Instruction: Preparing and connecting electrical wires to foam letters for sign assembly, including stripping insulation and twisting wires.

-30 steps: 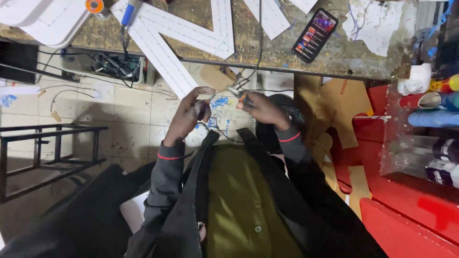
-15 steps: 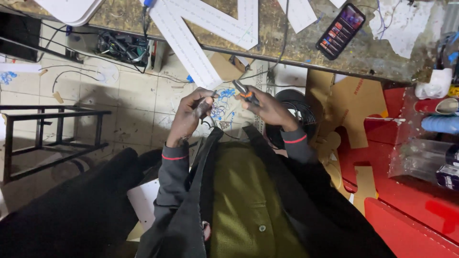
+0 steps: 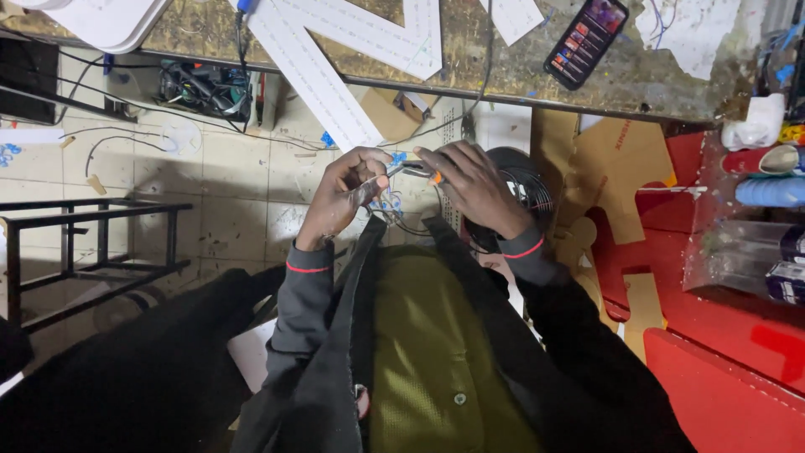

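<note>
My left hand (image 3: 345, 191) is closed around thin wires (image 3: 387, 210) that hang in a small bundle below it. My right hand (image 3: 467, 182) grips a small hand tool with an orange handle (image 3: 419, 171), its metal tip pointing at the fingers of the left hand. Both hands meet in front of my chest, over a tiled floor (image 3: 235, 176). A dark spool of wire (image 3: 521, 186) sits just behind my right hand, partly hidden by it.
A worn workbench (image 3: 503, 63) runs along the top, carrying large white letter shapes (image 3: 335, 50) and a phone (image 3: 585, 38). Red cut-out panels (image 3: 729, 352) and spray cans (image 3: 771, 189) lie to the right. A black metal frame (image 3: 92, 252) stands at left. Cables tangle under the bench.
The view has shifted a little. My hands have drawn closer together, and the tool tip now sits right at the left hand's fingers.
</note>
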